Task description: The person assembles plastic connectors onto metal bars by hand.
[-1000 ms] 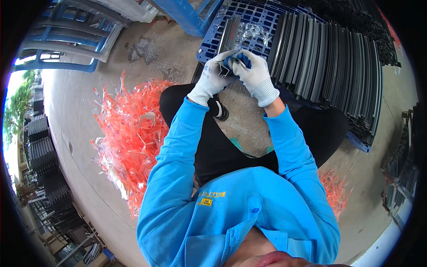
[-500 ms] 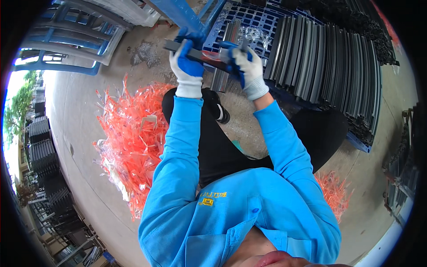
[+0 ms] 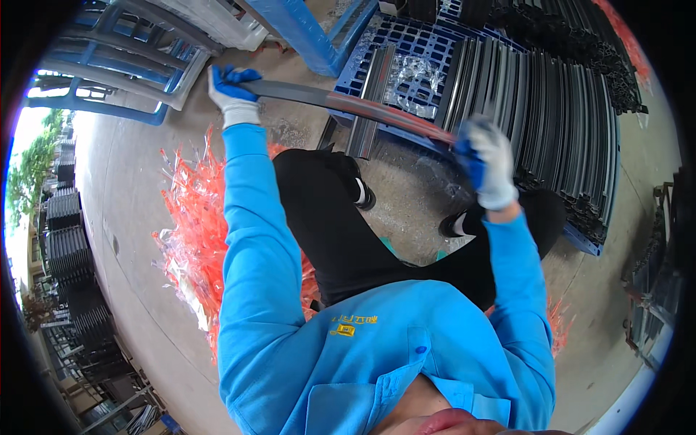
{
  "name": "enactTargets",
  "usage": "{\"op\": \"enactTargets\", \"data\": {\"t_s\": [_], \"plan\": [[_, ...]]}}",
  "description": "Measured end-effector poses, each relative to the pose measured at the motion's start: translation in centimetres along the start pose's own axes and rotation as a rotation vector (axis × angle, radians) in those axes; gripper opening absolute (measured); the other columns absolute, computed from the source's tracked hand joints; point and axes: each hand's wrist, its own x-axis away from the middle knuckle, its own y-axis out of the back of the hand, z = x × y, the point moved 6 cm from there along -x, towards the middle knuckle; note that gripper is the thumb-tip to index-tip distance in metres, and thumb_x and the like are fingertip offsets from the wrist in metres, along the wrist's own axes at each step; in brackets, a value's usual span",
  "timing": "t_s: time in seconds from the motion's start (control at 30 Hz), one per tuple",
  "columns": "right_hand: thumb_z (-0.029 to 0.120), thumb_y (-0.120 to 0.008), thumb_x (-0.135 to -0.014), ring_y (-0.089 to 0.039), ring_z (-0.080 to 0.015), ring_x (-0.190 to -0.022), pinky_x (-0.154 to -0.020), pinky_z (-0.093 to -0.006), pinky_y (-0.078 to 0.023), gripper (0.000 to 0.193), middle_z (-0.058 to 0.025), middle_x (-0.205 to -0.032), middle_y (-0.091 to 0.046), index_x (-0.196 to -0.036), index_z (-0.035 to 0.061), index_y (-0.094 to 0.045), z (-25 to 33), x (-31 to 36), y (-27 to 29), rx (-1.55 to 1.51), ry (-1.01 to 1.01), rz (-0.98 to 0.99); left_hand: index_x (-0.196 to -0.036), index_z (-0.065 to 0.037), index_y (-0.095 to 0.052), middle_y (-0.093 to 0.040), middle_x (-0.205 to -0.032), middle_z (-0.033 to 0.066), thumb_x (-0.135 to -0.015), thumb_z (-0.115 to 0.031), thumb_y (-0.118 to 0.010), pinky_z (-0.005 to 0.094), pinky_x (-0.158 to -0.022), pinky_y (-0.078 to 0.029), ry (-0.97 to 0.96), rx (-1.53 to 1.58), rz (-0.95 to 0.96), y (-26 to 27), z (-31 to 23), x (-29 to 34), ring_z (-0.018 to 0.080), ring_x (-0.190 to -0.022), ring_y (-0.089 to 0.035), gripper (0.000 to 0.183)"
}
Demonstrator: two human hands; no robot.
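Observation:
A long dark-grey profile strip [image 3: 301, 93] stretches between my hands, slanting down to the right. Clear red plastic film [image 3: 406, 118] shows along its right part. My left hand [image 3: 233, 88], in a white glove with blue palm, is closed around the strip's left end. At the other end my right hand [image 3: 487, 158], gloved the same way and blurred by motion, is closed where the red film runs into it. Whether it also grips the strip cannot be made out.
Many dark profiles [image 3: 529, 116] lie stacked on a blue pallet [image 3: 424, 47] ahead and right. Several more profiles [image 3: 370, 94] lie left of them. Crumpled red film [image 3: 196, 225] is heaped on the floor at left. A blue post [image 3: 297, 32] and wrapped racks [image 3: 123, 80] stand beyond.
My hands have moved apart, the left one leftward and the right one to the right and nearer me. Much more of the strip and red film now shows between them.

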Motion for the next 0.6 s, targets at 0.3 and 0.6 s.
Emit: {"op": "enactTargets", "data": {"t_s": [0.3,0.6], "plan": [[0.008,-0.044,-0.092,-0.045,-0.0066,-0.054,-0.046,-0.0175,-0.031,0.036,-0.0063,-0.096,-0.061,-0.127,0.0048,-0.047,16.3,12.7,27.9,-0.073,0.383,-0.149,-0.072,-0.013,-0.047,-0.04,-0.047,-0.0028,-0.085,-0.031,-0.049,0.0388,-0.052,-0.044,0.07,0.139,0.044,-1.7,3.6,-3.7,0.0188,-0.043,-0.043,0.022],[0.011,-0.052,-0.081,-0.058,-0.0223,-0.066,-0.061,-0.0311,-0.047,0.02,-0.0061,-0.068,-0.061,-0.092,0.0043,-0.067,26.0,46.5,41.5,0.417,0.717,-1.798,-0.058,-0.015,-0.041,-0.053,-0.059,0.0059,-0.076,-0.023,-0.047,0.04,-0.063,-0.049,-0.135,0.176,0.1,-10.7,2.2,-2.1,0.0246,-0.055,-0.055,0.02]]}}
